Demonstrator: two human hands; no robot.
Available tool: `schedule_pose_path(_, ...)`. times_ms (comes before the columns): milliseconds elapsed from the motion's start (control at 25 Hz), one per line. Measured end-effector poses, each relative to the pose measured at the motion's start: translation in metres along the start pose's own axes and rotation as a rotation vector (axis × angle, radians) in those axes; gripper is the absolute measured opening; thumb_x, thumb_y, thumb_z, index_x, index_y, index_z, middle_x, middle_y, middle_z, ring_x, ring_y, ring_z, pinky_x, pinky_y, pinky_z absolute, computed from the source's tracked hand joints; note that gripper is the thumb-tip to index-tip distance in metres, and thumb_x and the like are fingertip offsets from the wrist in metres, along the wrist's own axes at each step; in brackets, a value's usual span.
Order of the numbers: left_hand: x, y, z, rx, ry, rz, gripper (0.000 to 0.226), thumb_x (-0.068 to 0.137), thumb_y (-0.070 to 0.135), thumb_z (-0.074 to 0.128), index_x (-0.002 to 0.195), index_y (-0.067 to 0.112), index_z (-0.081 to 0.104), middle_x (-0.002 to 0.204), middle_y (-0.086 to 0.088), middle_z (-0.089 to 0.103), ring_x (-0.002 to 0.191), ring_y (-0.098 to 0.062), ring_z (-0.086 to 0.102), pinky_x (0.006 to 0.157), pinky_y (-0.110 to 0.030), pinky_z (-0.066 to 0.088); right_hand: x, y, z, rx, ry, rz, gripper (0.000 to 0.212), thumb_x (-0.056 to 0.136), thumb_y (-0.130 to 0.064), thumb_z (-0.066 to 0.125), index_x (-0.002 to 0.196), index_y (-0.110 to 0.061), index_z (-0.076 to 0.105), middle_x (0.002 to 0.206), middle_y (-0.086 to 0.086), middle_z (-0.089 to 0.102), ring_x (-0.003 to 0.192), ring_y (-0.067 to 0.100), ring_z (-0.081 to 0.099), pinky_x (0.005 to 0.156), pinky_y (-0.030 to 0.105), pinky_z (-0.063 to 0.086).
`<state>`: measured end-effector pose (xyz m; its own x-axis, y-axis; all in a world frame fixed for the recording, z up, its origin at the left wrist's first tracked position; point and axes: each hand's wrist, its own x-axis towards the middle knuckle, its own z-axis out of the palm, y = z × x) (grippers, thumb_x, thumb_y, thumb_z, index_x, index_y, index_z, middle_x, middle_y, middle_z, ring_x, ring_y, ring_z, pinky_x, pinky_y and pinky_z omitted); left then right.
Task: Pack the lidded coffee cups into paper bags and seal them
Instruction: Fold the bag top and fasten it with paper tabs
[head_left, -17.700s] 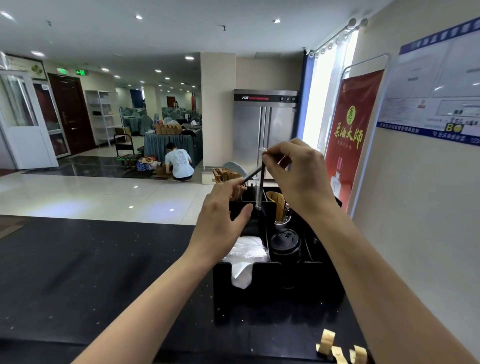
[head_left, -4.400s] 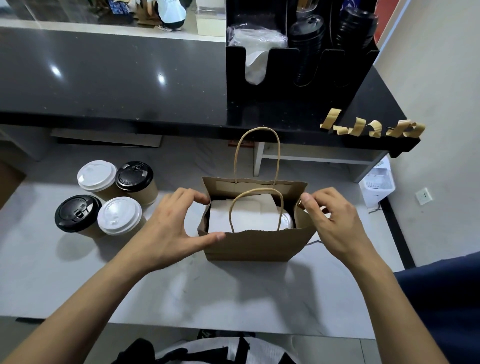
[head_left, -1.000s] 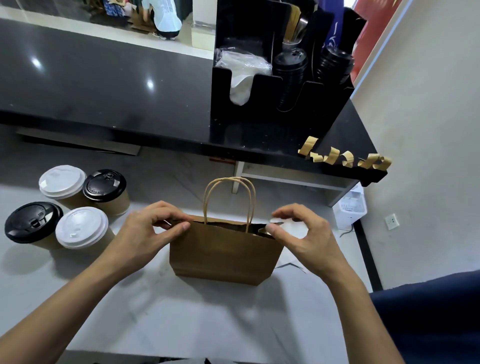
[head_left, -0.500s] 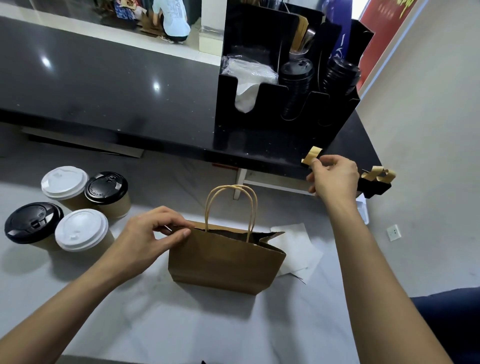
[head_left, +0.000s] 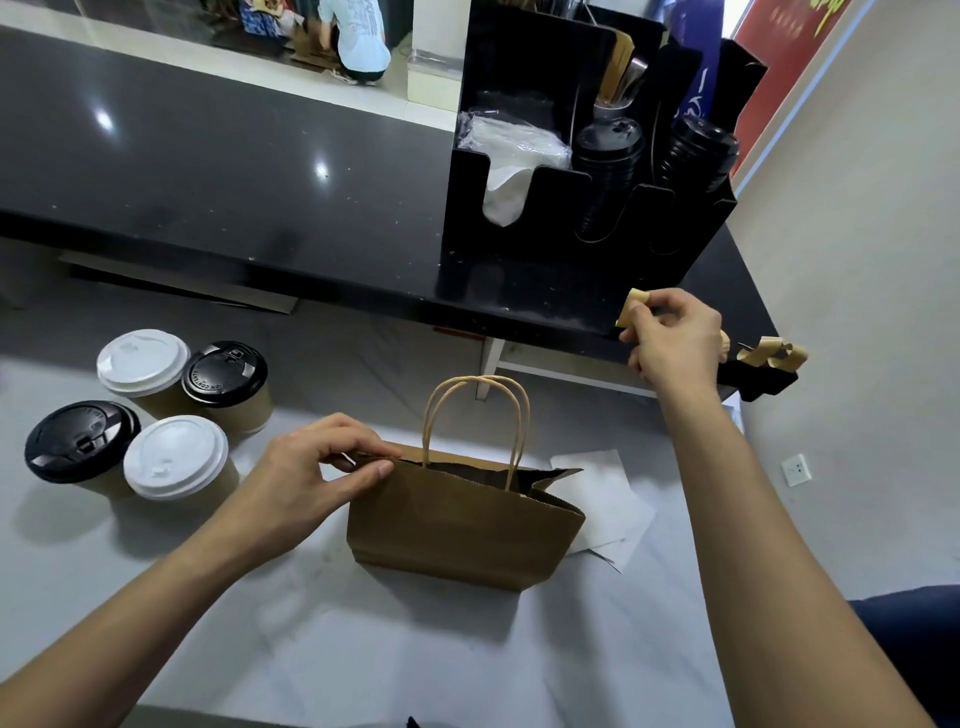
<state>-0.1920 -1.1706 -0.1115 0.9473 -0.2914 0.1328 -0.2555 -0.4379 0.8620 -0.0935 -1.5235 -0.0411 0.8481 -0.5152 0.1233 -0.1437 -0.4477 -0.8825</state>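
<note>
Right hand (head_left: 675, 338) has lifted to pinch a tape strip (head_left: 632, 306); left hand (head_left: 306, 483) pinches the creased brown paper bag (head_left: 457, 525) shut.

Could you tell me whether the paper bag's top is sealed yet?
Not yet: the left hand pinches the paper bag closed at one end, the other end gapes.

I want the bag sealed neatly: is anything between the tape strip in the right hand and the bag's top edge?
Nothing visible. The right hand pinches a tape strip above the paper bag; the left hand pinches its top shut.
</note>
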Motion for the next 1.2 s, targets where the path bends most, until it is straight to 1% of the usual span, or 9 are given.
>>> schedule_pose_path(200, 0.001, 0.0, 0.001, -0.014, 0.005, -0.002, 0.019, 0.086, 0.014, 0.078, 0.097, 0.03, 0.08, 0.098, 0.009, 0.071, 0.089, -0.015, 0.068, 0.078, -0.018, 0.052, -0.007, -0.016, -0.006, 0.095, -0.067, -0.101, 0.007, 0.098, -0.021, 0.063, 0.096, -0.018, 0.068, 0.086, -0.001, 0.077, 0.044, 0.017, 0.059, 0.043, 0.025, 0.046)
schedule_pose_path(360, 0.001, -0.002, 0.001, -0.026, 0.002, -0.001, 0.019, 0.087, 0.014, 0.078, 0.098, 0.03, 0.081, 0.097, 0.008, 0.071, 0.089, -0.017, 0.068, 0.079, -0.022, 0.053, -0.015, -0.024, -0.004, 0.053, -0.197, -0.121, 0.006, 0.095, -0.022, 0.062, 0.091, -0.024, 0.067, 0.092, -0.003, 0.078, 0.043, 0.019, 0.056, 0.046, 0.019, 0.042)
schedule_pose_path(480, 0.001, -0.002, 0.001, -0.033, 0.001, 0.003, 0.019, 0.087, 0.016, 0.078, 0.099, 0.03, 0.081, 0.097, 0.007, 0.071, 0.089, -0.019, 0.068, 0.079, -0.026, 0.054, -0.019, -0.031, -0.002, 0.044, -0.231, -0.127, 0.03, 0.103, -0.037, 0.052, 0.087, -0.019, 0.07, 0.087, -0.001, 0.078, 0.041, 0.019, 0.053, 0.045, 0.017, 0.04)
schedule_pose_path(560, 0.0, -0.001, 0.0, -0.034, -0.009, 0.006, 0.02, 0.087, 0.016, 0.077, 0.101, 0.029, 0.081, 0.098, 0.006, 0.07, 0.09, -0.019, 0.067, 0.08, -0.026, 0.054, -0.022, -0.036, -0.002, 0.017, -0.202, -0.146, 0.037, 0.101, -0.045, 0.056, 0.086, -0.016, 0.072, 0.079, 0.002, 0.077, 0.041, 0.014, 0.054, 0.049, 0.021, 0.044)
schedule_pose_path(680, 0.0, 0.001, -0.003, -0.026, -0.037, 0.014, 0.022, 0.09, 0.011, 0.076, 0.106, 0.026, 0.08, 0.1, 0.007, 0.069, 0.092, -0.017, 0.068, 0.083, -0.022, 0.053, -0.027, -0.045, 0.002, -0.012, -0.219, -0.18, 0.013, 0.096, -0.026, 0.068, 0.098, -0.013, 0.071, 0.078, 0.005, 0.077, 0.042, 0.004, 0.057, 0.049, 0.022, 0.045)
schedule_pose_path(840, -0.003, 0.001, -0.004, -0.005, -0.044, 0.017, 0.029, 0.089, 0.004, 0.074, 0.11, 0.023, 0.078, 0.103, 0.009, 0.069, 0.096, -0.015, 0.069, 0.087, -0.018, 0.052, -0.033, -0.065, 0.01, -0.076, -0.334, -0.243, 0.021, 0.094, -0.021, 0.071, 0.116, -0.02, 0.067, 0.082, -0.003, 0.078, 0.045, 0.008, 0.055, 0.048, 0.015, 0.045)
schedule_pose_path(920, -0.004, -0.001, -0.004, -0.018, -0.016, 0.0, 0.03, 0.087, 0.003, 0.076, 0.11, 0.022, 0.076, 0.102, 0.009, 0.071, 0.095, -0.013, 0.07, 0.088, -0.023, 0.054, -0.037, -0.078, 0.015, -0.109, -0.389, -0.289, 0.013, 0.094, -0.024, 0.072, 0.106, -0.019, 0.073, 0.081, -0.004, 0.078, 0.048, 0.01, 0.056, 0.051, 0.017, 0.048)
schedule_pose_path(1080, -0.004, -0.004, -0.003, -0.062, -0.003, -0.017, 0.026, 0.087, 0.002, 0.076, 0.105, 0.02, 0.076, 0.1, 0.008, 0.073, 0.094, -0.014, 0.071, 0.088, -0.024, 0.056, -0.049, -0.103, 0.03, -0.124, -0.453, -0.432, 0.002, 0.089, -0.025, 0.073, 0.088, -0.024, 0.075, 0.073, -0.001, 0.072, 0.056, 0.012, 0.059, 0.059, 0.034, 0.057)
schedule_pose_path(1200, -0.004, -0.005, -0.002, -0.08, -0.002, -0.027, 0.023, 0.089, 0.003, 0.074, 0.106, 0.019, 0.077, 0.101, 0.006, 0.072, 0.094, -0.014, 0.071, 0.088, -0.025, 0.056, -0.063, -0.124, 0.041, -0.218, -0.558, -0.551, 0.004, 0.086, -0.03, 0.076, 0.085, -0.027, 0.074, 0.067, -0.001, 0.065, 0.058, 0.004, 0.053, 0.06, 0.025, 0.048)
